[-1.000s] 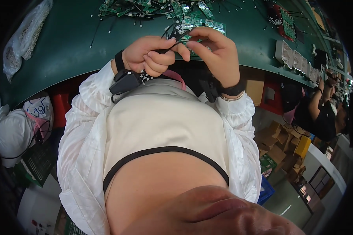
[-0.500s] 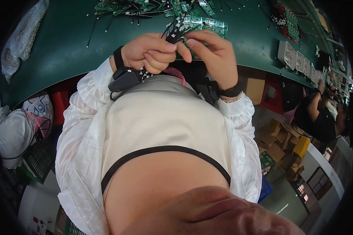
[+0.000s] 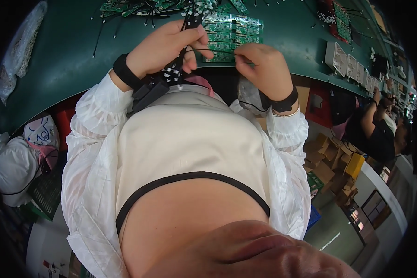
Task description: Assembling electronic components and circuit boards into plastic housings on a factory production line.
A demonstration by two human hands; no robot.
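My left hand [image 3: 164, 45] is closed round a bundle of black cables [image 3: 192, 21] with small white connectors. The bundle's connector ends fan out above the hand and hang below it near the table edge. Between finger and thumb, my right hand [image 3: 268, 65] pinches the end of a single black cable [image 3: 217, 51], which stretches across from the bundle. Behind that cable a panel of green circuit boards [image 3: 248, 33] lies on the green table [image 3: 74, 51]. The tip of the pinched end is hidden by the fingers.
A heap of green boards with cables [image 3: 139, 7] lies at the table's far side. At the left is a clear plastic bag [image 3: 25, 44] of small parts. White divided trays [image 3: 337, 59] and a red bin holding boards [image 3: 342, 23] are at the right, near another person's arm [image 3: 369, 118].
Both hands have moved apart, and the left hand has risen with the bundle. A single cable is now drawn out toward the right hand, leaving more of the board panel visible.
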